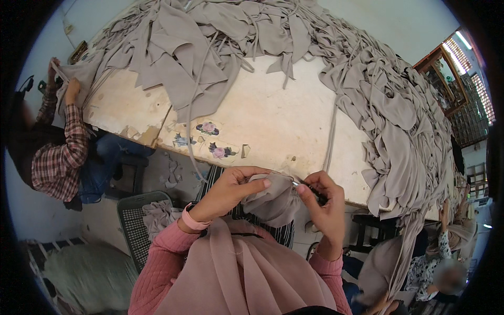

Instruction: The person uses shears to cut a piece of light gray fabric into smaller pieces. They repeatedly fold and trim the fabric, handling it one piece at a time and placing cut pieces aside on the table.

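At the near edge of the worktable, my left hand (233, 191) pinches the edge of a taupe piece of thin fabric (270, 207), thumb on top, with a pink band on its wrist. My right hand (323, 212) is closed around a small dark-handled tool (312, 191) with a short metal tip, which meets the fabric's edge just right of my left fingers. The tool's exact kind is too small to make out. The fabric hangs down between both hands over a striped cloth on my lap.
The pale worktable (278, 115) carries heaped taupe fabric (394, 131) and long strips along its back and right. A co-worker in plaid (58, 163) handles fabric at the left. Other people (436, 268) sit at lower right. A green plastic basket (131, 220) with fabric stands below left.
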`<control>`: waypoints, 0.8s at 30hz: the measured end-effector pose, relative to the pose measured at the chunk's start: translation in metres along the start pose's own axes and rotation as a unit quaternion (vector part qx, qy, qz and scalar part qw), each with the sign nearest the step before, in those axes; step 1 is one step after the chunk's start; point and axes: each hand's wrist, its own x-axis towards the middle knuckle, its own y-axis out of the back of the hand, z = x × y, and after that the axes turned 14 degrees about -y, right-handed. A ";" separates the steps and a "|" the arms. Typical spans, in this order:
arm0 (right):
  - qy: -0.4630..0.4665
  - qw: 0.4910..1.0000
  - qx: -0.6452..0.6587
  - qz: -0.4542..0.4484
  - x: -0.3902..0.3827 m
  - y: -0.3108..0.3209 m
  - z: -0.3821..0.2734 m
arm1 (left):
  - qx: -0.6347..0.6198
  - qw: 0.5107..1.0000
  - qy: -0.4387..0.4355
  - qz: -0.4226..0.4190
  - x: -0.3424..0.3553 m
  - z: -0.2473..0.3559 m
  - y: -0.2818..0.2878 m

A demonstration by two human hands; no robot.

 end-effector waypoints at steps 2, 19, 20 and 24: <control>-0.002 1.000 -0.013 -0.006 -0.002 -0.003 0.002 | -0.001 1.000 0.001 -0.004 0.000 0.002 0.000; -0.004 0.999 -0.036 -0.019 -0.005 -0.010 0.001 | 0.060 0.997 -0.025 -0.047 0.000 -0.004 -0.002; 0.007 0.999 -0.048 -0.008 -0.006 -0.012 0.000 | 0.058 0.997 -0.031 -0.047 -0.001 -0.005 -0.002; 0.056 0.992 -0.103 0.043 -0.008 -0.015 -0.002 | 0.070 0.995 -0.037 -0.052 -0.001 -0.006 -0.002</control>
